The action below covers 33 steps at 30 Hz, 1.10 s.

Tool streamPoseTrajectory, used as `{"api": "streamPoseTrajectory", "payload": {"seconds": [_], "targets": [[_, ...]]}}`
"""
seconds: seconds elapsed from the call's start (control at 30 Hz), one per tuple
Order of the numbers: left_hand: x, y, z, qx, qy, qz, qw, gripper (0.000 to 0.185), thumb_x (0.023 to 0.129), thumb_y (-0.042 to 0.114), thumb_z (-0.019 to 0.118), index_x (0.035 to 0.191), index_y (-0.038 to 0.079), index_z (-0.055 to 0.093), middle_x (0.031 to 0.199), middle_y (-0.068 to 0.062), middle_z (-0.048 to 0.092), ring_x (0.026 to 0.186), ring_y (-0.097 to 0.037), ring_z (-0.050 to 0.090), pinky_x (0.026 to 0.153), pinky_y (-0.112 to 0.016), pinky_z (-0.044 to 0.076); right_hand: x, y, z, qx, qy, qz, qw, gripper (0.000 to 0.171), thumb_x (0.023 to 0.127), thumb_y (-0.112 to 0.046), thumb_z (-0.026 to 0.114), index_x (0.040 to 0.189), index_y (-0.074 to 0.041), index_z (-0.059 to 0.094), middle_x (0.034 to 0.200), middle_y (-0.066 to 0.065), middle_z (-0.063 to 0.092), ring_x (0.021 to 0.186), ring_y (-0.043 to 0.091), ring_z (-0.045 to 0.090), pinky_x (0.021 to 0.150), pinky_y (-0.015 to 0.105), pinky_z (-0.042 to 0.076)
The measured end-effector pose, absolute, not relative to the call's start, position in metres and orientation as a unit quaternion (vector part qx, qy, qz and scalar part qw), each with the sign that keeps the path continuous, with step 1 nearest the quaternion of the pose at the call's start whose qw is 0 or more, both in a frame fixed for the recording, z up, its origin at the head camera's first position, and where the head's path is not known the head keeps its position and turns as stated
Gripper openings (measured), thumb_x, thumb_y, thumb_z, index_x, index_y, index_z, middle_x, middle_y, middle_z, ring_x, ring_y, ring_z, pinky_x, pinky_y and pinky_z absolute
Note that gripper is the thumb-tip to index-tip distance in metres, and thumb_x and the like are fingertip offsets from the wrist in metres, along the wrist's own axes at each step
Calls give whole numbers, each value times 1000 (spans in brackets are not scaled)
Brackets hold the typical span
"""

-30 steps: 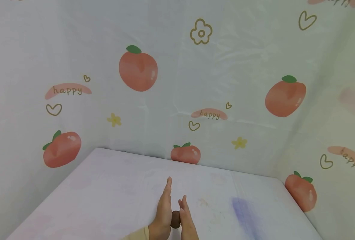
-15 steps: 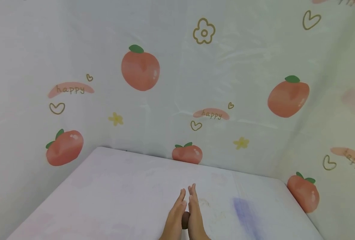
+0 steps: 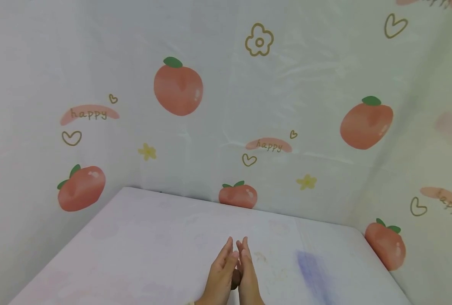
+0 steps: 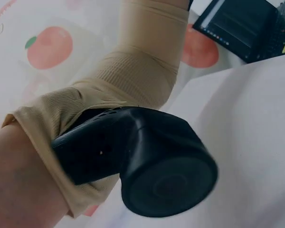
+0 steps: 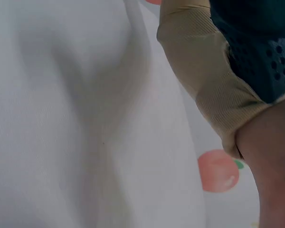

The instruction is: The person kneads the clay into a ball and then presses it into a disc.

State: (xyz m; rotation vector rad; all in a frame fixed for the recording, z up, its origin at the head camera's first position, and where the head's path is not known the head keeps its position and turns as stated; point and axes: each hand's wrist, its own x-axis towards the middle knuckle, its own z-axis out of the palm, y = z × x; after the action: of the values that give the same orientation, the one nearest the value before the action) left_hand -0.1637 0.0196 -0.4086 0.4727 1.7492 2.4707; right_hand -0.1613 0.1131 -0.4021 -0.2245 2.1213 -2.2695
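In the head view, a small dark brown lump, round like a ball of clay point(image 3: 235, 279), sits between the two palms above the white table. My left hand point(image 3: 219, 276) presses it from the left, fingers extended forward. From the right, the flat right hand point(image 3: 249, 280) presses against it. Both hands point away from me with fingertips close together, and they cover part of the lump. Neither wrist view shows the lump or the fingers; each has a forearm with a beige sleeve and a black device on it.
The white table point(image 3: 153, 237) has a purple smear point(image 3: 311, 269) to the right of the hands. A cloth wall point(image 3: 210, 127) printed with peaches encloses its back and sides. In the left wrist view, a dark laptop point(image 4: 237, 26) stands at the upper right.
Both hands and the lump have shifted slightly right since a second ago. The left hand has drawn back and the right has slid forward, so their fingertips are now nearly level.
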Motion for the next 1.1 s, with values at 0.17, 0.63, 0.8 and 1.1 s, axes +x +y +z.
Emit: {"api": "streamPoseTrajectory", "payload": {"seconds": [0.17, 0.63, 0.8, 1.1], "targets": [[-167, 14, -409, 130, 580, 804, 32, 69, 105, 29, 42, 148, -14, 11, 158, -28, 5, 144, -45, 1, 114, -61, 8, -168, 133, -401, -105, 721, -684, -37, 56, 107, -26, 27, 151, 7, 15, 150, 33, 29, 142, 50, 16, 111, 68, 14], [-184, -11, -421, 81, 658, 747, 57, 49, 101, 20, 49, 142, -6, 42, 148, -28, 38, 133, -41, 40, 108, -52, 37, -187, 202, -405, -155, 934, -320, 26, 38, 101, -37, 48, 127, -11, 59, 108, 4, 68, 84, 13, 62, 67, 34, 52], [-203, -23, -421, 80, 701, 700, 109, 46, 99, 19, 49, 140, -2, 47, 114, -21, 66, 74, -15, 59, 81, -35, 50, -187, 206, -407, -167, 951, -259, 37, 35, 100, -34, 50, 125, -12, 61, 105, 0, 69, 89, 17, 65, 69, 36, 52], [-238, -30, -429, 170, 854, 490, 41, 40, 96, 10, 49, 133, -5, 53, 131, -28, 55, 105, -33, 63, 81, -42, 53, -185, 202, -407, -169, 957, -231, 40, 33, 99, -32, 51, 122, -11, 63, 111, 2, 69, 90, 18, 66, 69, 38, 53]]}}
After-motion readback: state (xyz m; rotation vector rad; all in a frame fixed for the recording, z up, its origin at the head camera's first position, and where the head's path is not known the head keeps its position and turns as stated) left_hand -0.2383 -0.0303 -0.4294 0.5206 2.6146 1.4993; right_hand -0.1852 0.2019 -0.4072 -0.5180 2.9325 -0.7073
